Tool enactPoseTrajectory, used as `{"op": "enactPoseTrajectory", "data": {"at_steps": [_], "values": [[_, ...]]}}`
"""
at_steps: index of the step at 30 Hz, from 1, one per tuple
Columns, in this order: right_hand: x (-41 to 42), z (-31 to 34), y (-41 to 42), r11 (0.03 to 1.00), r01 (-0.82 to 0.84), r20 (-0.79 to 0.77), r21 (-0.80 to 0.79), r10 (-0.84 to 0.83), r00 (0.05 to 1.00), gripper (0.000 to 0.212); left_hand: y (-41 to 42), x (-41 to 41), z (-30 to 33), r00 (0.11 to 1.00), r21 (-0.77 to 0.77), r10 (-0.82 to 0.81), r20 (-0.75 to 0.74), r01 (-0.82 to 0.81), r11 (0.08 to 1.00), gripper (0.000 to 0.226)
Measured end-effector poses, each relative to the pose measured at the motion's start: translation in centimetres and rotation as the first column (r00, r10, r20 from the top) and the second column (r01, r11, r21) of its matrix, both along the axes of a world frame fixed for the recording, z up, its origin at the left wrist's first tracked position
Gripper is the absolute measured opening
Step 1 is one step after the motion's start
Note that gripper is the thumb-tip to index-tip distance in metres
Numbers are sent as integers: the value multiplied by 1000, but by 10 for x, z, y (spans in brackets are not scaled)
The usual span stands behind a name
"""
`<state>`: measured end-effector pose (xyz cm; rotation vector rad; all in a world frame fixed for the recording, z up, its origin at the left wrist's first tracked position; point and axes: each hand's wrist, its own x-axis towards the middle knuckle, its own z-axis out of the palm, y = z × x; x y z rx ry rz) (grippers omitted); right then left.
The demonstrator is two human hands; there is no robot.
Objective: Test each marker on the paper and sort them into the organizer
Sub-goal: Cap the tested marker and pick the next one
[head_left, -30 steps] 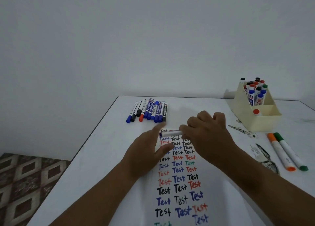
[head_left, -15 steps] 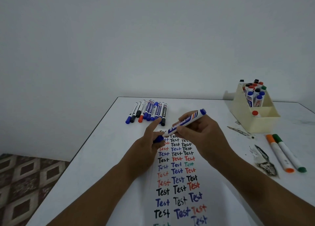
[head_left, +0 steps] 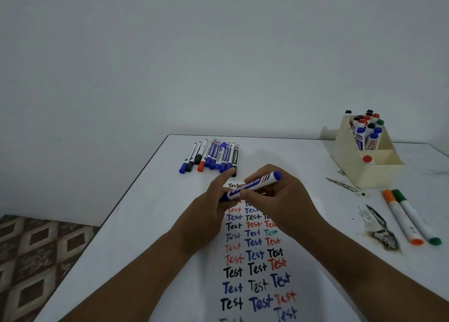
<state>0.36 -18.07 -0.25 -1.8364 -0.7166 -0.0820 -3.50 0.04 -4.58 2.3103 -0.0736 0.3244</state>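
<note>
Two hands meet over the far end of the paper (head_left: 257, 273), both on one blue marker (head_left: 255, 184). The right hand (head_left: 279, 200) curls its fingers round the smooth, round barrel, which tilts up toward the right with its blue butt end free above the knuckles. The left hand (head_left: 209, 210) pinches the marker's lower left end, forefinger stretched out beside it; whether the cap is on there I cannot tell.

The paper is a long white strip running from the desk's (head_left: 136, 224) near edge toward its middle, covered in rows of the handwritten word "Test" in black, blue, red and green ink. Near the desk's far left corner lies a tight row of thin markers (head_left: 211, 156), side by side, with blue, black and red caps. At the far right edge stands a cream plastic organizer (head_left: 364, 173), boxy with a slanted side; its tall back compartment is packed with upright markers, and one red-capped marker (head_left: 368, 159) sits in the lower front compartment. Near the right edge two thick white markers (head_left: 410, 217) lie parallel, one capped orange, one green, beside dark scuffed patches on the desk's glossy white top.
</note>
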Motion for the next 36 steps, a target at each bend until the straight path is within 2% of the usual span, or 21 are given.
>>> {"op": "enactPoseTrajectory", "data": {"at_steps": [5,12,16,19,22,24,27,29,31,36], "values": [[1,-1,10,996,-39,52,-74,42,998,20,1,-1,-1,1000,-23,-3,-28,2,1000,50],[4,-10,18,996,-46,46,-74,50,998,22,1,-1,1,998,-35,1,-69,-4,999,46],[8,-14,14,999,-33,-51,-43,31,998,21,0,1,3,999,-120,36,-2,-36,992,53],[14,-11,8,1000,-10,-169,15,12,986,14,1,2,0,999,-107,34,23,-31,994,71],[20,2,0,1000,5,-203,31,2,979,5,5,5,-5,999,9,31,-40,-30,999,86],[29,14,-11,999,38,-172,16,-35,985,9,7,7,-9,995,115,49,-86,-39,993,87],[47,37,-32,996,90,-89,-13,-90,992,33,7,9,-14,992,258,37,-124,-4,966,85],[63,52,-50,986,168,-72,-1,-168,983,54,6,11,-16,986,340,41,-163,17,940,85],[81,68,-73,963,268,-24,28,-267,963,65,7,13,-18,980,392,53,-194,28,919,85],[117,110,-141,853,518,151,66,-522,840,56,7,19,-22,972,461,72,-223,40,886,84]]}}
